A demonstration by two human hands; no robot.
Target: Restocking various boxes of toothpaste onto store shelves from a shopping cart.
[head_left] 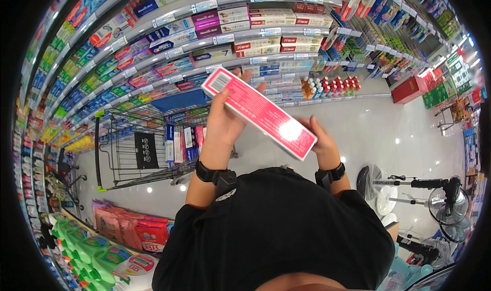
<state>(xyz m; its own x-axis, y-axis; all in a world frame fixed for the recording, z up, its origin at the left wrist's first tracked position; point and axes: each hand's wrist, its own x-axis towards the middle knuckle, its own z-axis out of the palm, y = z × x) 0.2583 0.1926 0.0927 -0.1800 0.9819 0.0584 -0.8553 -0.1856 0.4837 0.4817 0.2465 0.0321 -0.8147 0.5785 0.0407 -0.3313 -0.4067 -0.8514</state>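
Observation:
A long pink and white toothpaste box [264, 114] lies slantwise between my hands, its printed side up and a barcode at the upper left end. My left hand [228, 114] grips that end, thumb on top, with the other fingers showing past the far edge. At the lower right end, my right hand [320, 135] touches the box from the side, its fingers partly hidden beneath. To the left stands a wire shopping cart [124, 153] with several toothpaste boxes [178, 147] at its near end. Both wrists wear black bands.
Shelves [230, 32] of boxed toothpaste curve across the top and left. Capped bottles [333, 85] stand on the bottom shelf. Standing fans [447, 199] are at the right. Red and pink packages [130, 227] and green detergent bottles [84, 248] lie at the lower left.

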